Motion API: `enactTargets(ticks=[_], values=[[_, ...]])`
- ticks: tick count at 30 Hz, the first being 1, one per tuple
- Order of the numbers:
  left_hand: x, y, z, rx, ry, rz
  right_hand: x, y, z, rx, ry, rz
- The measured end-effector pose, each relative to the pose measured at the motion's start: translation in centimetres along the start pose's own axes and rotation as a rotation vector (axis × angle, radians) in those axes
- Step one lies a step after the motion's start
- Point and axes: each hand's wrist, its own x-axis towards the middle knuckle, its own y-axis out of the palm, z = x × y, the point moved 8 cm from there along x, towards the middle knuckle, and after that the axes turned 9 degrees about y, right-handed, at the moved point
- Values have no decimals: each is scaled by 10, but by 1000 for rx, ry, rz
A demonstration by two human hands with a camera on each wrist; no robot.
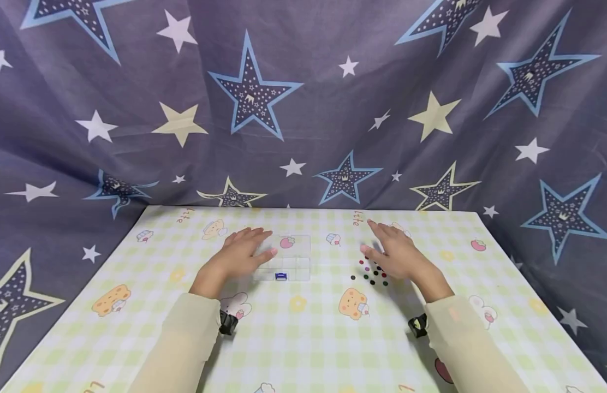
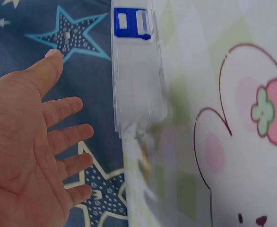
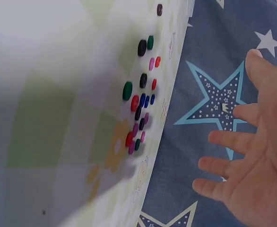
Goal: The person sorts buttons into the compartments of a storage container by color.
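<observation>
Head view shows your left hand (image 1: 238, 255) and your right hand (image 1: 398, 255) hovering above the checked tablecloth (image 1: 313, 349), fingers extended and spread wide. Near your left hand sits the clear plastic box (image 1: 299, 274), its blue latch (image 1: 281, 277) on the side towards you. Right of the box, near your right hand, the small discs (image 1: 375, 273) lie scattered on the tablecloth; your right wrist view shows them in black, green, red, pink and blue, with the starry curtain (image 3: 209, 61) beyond
</observation>
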Motion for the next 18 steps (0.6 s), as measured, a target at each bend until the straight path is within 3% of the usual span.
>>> enactTargets(ticks=[4, 9, 15, 18], values=[[-2, 1, 11, -106, -13, -18, 3, -4, -3, 8, -25, -29], [-3, 0, 24, -280, -82, -69, 5, -6, -11, -2, -16, -27], [-1, -4, 37, -294, -174, -133, 9, -10, -21, -13, 4, -60], [-3, -2, 45, -358, -262, -143, 10, -11, -25, 0, -10, -65]])
